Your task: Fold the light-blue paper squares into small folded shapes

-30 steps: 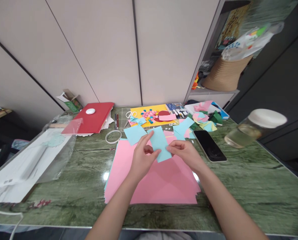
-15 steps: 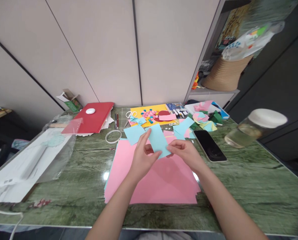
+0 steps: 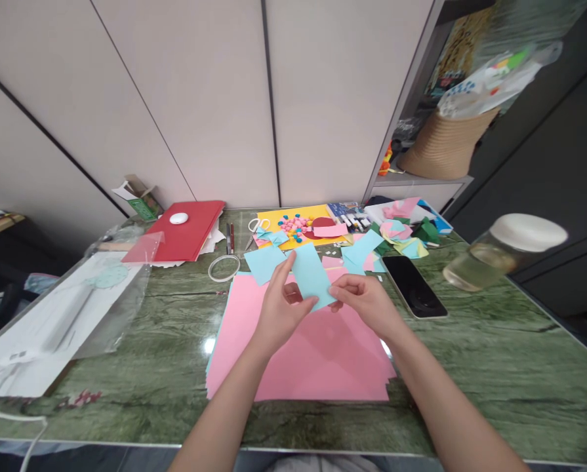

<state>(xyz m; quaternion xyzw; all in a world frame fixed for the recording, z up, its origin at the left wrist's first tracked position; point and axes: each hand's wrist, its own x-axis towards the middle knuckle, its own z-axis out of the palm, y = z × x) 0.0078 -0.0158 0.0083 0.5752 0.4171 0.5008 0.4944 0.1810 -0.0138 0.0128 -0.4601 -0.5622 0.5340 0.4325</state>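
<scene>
Pinching a light blue paper strip (image 3: pixel 311 275) between them, the left hand (image 3: pixel 278 311) and the right hand (image 3: pixel 364 298) hold it lifted above the tabletop (image 3: pixel 470 354), over the far part of a stack of pink sheets (image 3: pixel 313 360). The left hand is closed on the strip's near left edge, thumb in front and index finger stretched up along its left side. The right hand grips the strip's near right corner with curled fingers. The strip stands tilted, its long side running away from the person.

Just beyond the strip lies a blue paper square (image 3: pixel 264 262) on the pink stack's far left corner, and more blue pieces (image 3: pixel 361 252) lie to the right of it. A roll of clear tape (image 3: pixel 223 267) sits near the blue square, to its left. Behind it are two pens (image 3: pixel 229 238) and a pair of scissors (image 3: pixel 257 226) beside a yellow sheet (image 3: pixel 293 215) strewn with small pink and blue pompoms (image 3: pixel 293 226). A dark phone (image 3: pixel 414 286) lies face up to the right of the hands. Farther right stands a glass jar (image 3: pixel 502 252) with a white lid, blurred at the edge of view. Folded coloured papers (image 3: pixel 404 233) are heaped at the back right. On the left are a red folder (image 3: pixel 185 231) with a white mouse (image 3: pixel 178 218) on it, and a clear plastic bag (image 3: pixel 101 295) over white sheets.
</scene>
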